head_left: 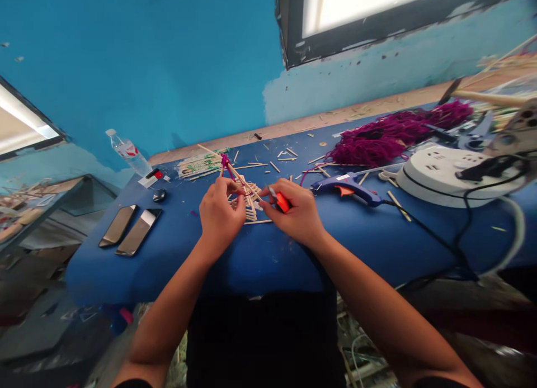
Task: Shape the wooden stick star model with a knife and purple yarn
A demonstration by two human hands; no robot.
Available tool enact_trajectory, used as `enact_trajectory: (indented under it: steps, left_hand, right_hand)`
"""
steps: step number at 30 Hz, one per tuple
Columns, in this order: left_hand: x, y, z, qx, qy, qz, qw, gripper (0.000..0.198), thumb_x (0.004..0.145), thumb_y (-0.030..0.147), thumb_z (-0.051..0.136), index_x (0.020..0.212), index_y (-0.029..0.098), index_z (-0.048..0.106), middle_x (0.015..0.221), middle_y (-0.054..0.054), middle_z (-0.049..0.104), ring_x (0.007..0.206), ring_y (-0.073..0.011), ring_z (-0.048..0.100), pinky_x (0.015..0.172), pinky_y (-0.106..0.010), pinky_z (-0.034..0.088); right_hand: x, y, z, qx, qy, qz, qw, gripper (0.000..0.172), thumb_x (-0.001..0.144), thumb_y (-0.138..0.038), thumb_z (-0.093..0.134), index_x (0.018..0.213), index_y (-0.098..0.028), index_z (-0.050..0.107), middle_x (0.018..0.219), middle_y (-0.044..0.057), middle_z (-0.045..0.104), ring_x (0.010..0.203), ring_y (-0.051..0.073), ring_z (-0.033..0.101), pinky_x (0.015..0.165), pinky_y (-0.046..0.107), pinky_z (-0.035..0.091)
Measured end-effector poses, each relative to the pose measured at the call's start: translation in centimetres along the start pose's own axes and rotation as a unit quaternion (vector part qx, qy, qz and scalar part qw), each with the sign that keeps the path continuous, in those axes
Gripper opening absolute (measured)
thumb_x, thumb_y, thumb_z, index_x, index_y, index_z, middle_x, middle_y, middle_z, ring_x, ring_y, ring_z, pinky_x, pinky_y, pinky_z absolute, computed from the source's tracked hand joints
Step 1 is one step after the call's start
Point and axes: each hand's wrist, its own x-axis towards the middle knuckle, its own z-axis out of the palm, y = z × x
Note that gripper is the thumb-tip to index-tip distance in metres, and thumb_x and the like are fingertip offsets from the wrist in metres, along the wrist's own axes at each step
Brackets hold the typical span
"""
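the person's left hand point(222, 206) was curled nearly closed, thumb and forefinger pinched together at the near-left side of a small stick frame point(251, 200), which sat over the middle of the blue desk point(168, 276), right between the two hands. the right hand point(293, 209) was folded round an orange-handled tool point(283, 202), its thumb and fingertips drawn in close against the frame's right side; i couldn't tell how firmly they touched the wood. as for writing, the clear plastic bottle point(130, 153) at the back left wore a red-and-white label and the blue glue gun point(356, 189) a pale sticker, but both were too blurred to read. the frame was made of thin, straight, pale sticks, some laid side by side like slats, with purple yarn point(225, 162) bound tightly where the longer ones met at the top. behind it lay a loose row of green-marked sticks point(199, 165), and short cut pieces point(274, 167) were scattered about. to the right rose a soft, tangled heap of purple strands point(381, 133), beyond a rounded white socket block point(440, 175). two flat, glossy phones point(138, 231) lay side by side at the left.
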Motion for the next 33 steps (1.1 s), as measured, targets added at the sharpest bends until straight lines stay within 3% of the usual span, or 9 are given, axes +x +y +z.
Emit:
enact_trajectory:
  steps: [7,15,22,24,28,33]
  left_hand:
    - [-0.4,-0.3,-0.1,-0.012,0.008,-0.022,1.0,0.024,0.084,0.014,0.068,0.1,0.025,0.053,0.094,-0.001,0.075,0.087,-0.0202,0.074,0.077,-0.032,0.055]
    - [-0.7,-0.6,0.1,-0.043,0.019,-0.07,0.996,0.027,0.083,0.013,0.068,0.097,0.025,0.049,0.093,0.0,0.074,0.079,-0.0166,0.072,0.074,-0.031,0.055]
    - [-0.7,-0.3,0.0,-0.069,0.032,-0.057,0.995,0.027,0.084,0.01,0.068,0.096,0.025,0.049,0.095,0.0,0.074,0.084,-0.0154,0.075,0.079,-0.031,0.06]
    - [-0.7,-0.3,0.0,-0.073,0.033,-0.057,0.995,0.027,0.084,0.01,0.068,0.095,0.025,0.049,0.094,0.001,0.073,0.084,-0.0151,0.076,0.079,-0.029,0.061]
    - [-0.9,-0.4,0.0,-0.081,0.027,-0.06,0.995,0.028,0.084,0.011,0.069,0.097,0.025,0.049,0.093,0.002,0.072,0.084,-0.0149,0.077,0.077,-0.027,0.06]
    - [-1.3,-0.5,-0.3,-0.057,0.051,-0.051,0.996,0.031,0.085,0.009,0.069,0.101,0.025,0.048,0.094,0.001,0.075,0.089,-0.0175,0.077,0.084,-0.033,0.059]
  right_hand:
    - [1.1,0.5,1.6,-0.077,-0.044,-0.037,0.995,0.024,0.088,-0.016,0.072,0.111,-0.021,0.08,0.093,0.004,0.068,0.08,0.018,0.065,0.072,0.031,0.05]
    - [0.8,0.0,1.8,-0.081,-0.045,-0.043,0.995,0.022,0.082,-0.009,0.066,0.094,-0.023,0.08,0.089,0.003,0.07,0.077,0.017,0.065,0.069,0.031,0.049]
    - [0.3,-0.1,2.4,-0.062,-0.026,-0.001,0.998,0.014,0.084,-0.029,0.081,0.096,-0.023,0.077,0.091,0.005,0.074,0.081,0.021,0.067,0.072,0.035,0.053]
    - [0.2,-0.2,2.5,-0.057,-0.02,0.002,0.998,0.006,0.086,-0.024,0.077,0.092,-0.023,0.078,0.088,0.004,0.073,0.078,0.02,0.066,0.07,0.034,0.052]
    - [0.4,-0.5,2.7,-0.037,-0.016,-0.006,0.999,0.017,0.083,-0.009,0.07,0.088,-0.023,0.078,0.086,0.003,0.073,0.077,0.018,0.066,0.068,0.032,0.048]
    - [0.4,-0.7,2.7,-0.028,-0.002,-0.006,1.0,0.013,0.083,-0.01,0.07,0.082,-0.022,0.071,0.081,0.001,0.069,0.073,0.016,0.061,0.066,0.03,0.045]
